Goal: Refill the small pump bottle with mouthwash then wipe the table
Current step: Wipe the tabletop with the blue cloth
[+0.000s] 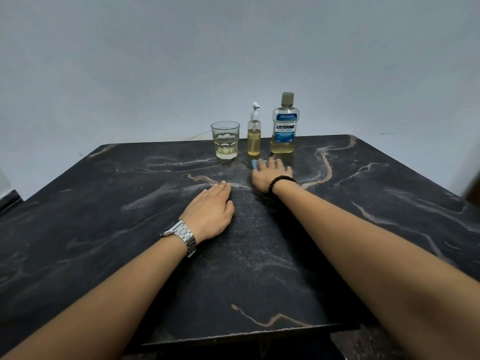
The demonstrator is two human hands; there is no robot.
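On the dark marble table (109, 229), near its far edge, stand a small pump bottle (253, 136) part full of yellow liquid with its white pump on, and to its right a capped mouthwash bottle (284, 126) with a blue label. My right hand (268, 175), a black bead bracelet on its wrist, presses flat on a blue cloth (255, 163) just in front of the two bottles; most of the cloth is hidden under the palm. My left hand (211, 214), with a metal watch, lies flat on the table with fingers together, holding nothing.
A clear glass (225, 139) with a little yellow liquid stands left of the pump bottle. A plain grey wall rises right behind the table. The table's near edge runs below my forearms.
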